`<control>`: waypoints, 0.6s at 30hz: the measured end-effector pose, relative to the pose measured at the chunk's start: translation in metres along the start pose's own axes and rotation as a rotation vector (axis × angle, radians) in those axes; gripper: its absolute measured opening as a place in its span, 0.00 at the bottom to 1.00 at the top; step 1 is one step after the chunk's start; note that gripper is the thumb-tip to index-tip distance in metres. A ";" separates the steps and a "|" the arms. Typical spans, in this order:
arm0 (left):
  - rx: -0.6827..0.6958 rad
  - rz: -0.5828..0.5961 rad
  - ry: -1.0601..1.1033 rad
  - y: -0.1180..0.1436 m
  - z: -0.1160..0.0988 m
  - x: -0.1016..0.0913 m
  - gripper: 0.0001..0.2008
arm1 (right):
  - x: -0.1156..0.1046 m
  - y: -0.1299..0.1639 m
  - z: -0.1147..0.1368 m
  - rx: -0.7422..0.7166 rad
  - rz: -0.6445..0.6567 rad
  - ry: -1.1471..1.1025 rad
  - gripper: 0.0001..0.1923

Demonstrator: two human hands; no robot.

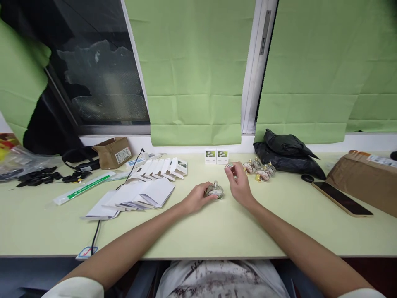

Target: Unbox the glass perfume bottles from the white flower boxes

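Left hand point(197, 198) grip wraps bottle point(215, 190) on surface point(217, 231); right hand point(239, 182) pinches cap point(230, 165). Glass looks slick, fragile: hold the body.

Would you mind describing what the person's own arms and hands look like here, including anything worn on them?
Both forearms are bare down to the hands. The left hand and the right hand wear no gloves, and no watch, bracelet or ring shows. Short cream-white sleeves appear at the bottom corners of the view: the left sleeve and the right sleeve.
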State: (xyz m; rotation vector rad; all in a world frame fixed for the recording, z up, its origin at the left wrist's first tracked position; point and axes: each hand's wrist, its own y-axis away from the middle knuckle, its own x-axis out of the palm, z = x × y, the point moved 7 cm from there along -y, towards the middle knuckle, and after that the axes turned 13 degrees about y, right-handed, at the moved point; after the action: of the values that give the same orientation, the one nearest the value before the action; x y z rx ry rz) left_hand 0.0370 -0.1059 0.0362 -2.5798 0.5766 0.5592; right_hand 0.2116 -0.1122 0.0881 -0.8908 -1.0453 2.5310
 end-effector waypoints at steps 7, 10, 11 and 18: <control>-0.024 -0.072 -0.027 0.000 0.010 -0.009 0.19 | 0.028 0.012 -0.033 -0.069 0.293 0.149 0.12; -0.052 -0.142 -0.036 0.000 0.016 -0.019 0.21 | 0.042 0.020 -0.042 -0.115 0.426 0.255 0.08; -0.059 -0.156 -0.039 0.000 0.017 -0.021 0.21 | 0.045 0.021 -0.043 -0.127 0.455 0.287 0.07; -0.066 -0.132 -0.033 0.001 0.013 -0.025 0.21 | 0.045 0.023 -0.043 -0.135 0.484 0.348 0.10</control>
State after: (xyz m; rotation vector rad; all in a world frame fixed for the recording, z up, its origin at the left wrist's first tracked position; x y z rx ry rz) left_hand 0.0125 -0.0927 0.0366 -2.6415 0.3792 0.5834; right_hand 0.2039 -0.0848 0.0279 -1.7300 -0.9863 2.5368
